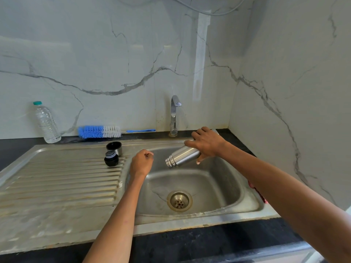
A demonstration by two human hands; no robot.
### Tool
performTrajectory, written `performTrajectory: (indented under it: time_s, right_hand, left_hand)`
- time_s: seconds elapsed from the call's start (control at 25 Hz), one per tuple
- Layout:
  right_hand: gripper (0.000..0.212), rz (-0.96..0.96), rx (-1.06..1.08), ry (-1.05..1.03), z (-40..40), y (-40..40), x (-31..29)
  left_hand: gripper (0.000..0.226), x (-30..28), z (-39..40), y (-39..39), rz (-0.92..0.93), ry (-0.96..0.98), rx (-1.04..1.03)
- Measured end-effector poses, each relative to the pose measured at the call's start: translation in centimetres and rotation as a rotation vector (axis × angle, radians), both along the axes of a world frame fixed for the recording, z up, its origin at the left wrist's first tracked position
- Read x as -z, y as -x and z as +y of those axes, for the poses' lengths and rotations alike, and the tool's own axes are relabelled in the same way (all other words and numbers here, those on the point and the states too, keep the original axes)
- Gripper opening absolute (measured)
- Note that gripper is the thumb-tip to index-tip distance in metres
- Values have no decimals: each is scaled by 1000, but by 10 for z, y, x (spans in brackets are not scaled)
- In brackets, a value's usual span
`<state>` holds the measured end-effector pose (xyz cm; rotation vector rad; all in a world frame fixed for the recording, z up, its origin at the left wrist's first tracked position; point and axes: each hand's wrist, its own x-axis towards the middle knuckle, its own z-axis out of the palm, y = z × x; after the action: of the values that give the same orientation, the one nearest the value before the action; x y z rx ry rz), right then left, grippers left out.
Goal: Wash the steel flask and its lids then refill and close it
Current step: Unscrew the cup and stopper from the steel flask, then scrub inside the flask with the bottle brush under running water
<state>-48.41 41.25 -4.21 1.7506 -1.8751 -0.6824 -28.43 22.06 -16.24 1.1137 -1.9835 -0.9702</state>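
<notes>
My right hand (206,144) grips the steel flask (181,156) around its body and holds it tilted over the sink basin (218,188), its threaded open mouth pointing down and left. My left hand (141,163) hovers at the basin's left rim with its fingers curled shut and nothing in it. Two lids stand on the drainboard (62,179) left of that hand: a steel cup lid (114,147) with a dark inside, and a black stopper lid (111,158) just in front of it.
The tap (174,114) stands behind the basin with no water running. A blue and white bottle brush (100,131) lies against the marble wall, and a clear plastic water bottle (46,123) stands at the far left. A drain (179,200) sits in the basin floor.
</notes>
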Motion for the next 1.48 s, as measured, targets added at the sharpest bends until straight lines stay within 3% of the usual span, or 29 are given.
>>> performTrajectory:
  time_s: [0.56, 0.8, 0.92, 1.12, 1.24, 1.36, 1.48]
  right_hand:
    - [88, 51, -69, 32, 4, 7, -1]
    - [88, -34, -43, 114, 5, 17, 4]
    - [94, -358, 197, 256, 7, 8, 8]
    - [86, -1391, 347, 662, -6, -32, 50]
    - [85, -1842, 354, 766, -20, -64, 69]
    - [81, -2093, 374, 765, -32, -87, 78]
    - [72, -2089, 295, 657, -42, -97, 89]
  left_hand:
    - [19, -2, 3, -1, -12, -2, -13]
    - [22, -7, 5, -3, 44, -49, -101]
    - [27, -9, 6, -4, 192, -88, -177]
    - [23, -25, 10, -6, 661, -393, -131]
    - [27, -39, 17, -11, 627, -438, 34]
    - [34, -44, 30, -4, 431, -337, 234]
    - [42, -49, 44, -2, 423, -389, 333]
